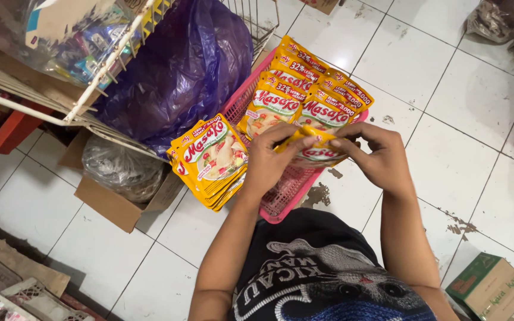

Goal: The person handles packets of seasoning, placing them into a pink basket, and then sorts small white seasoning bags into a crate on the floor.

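Your left hand and right hand meet over the middle of the view, both pinched shut on one yellow sachet: left fingers on its near end, right fingers on the far end. Held this way by both ends, the packet is stretched flat between your hands, hanging above the pink basket rather than resting in it.

At about 12 o'clock from your hands, more of the same yellow sachets lie in overlapping rows inside the basket, faces up, fanned so each one shows. At 9 o'clock a second stack of sachets leans on the basket's left rim, spilling half outside it, so it looks to be kept apart from the rows.

Further out at 10 o'clock a purple plastic bag bulges under a white wire rack; at 8 o'clock an open cardboard box holds a clear, crumpled bag. A small green carton sits at 4 o'clock on the white tiled floor.
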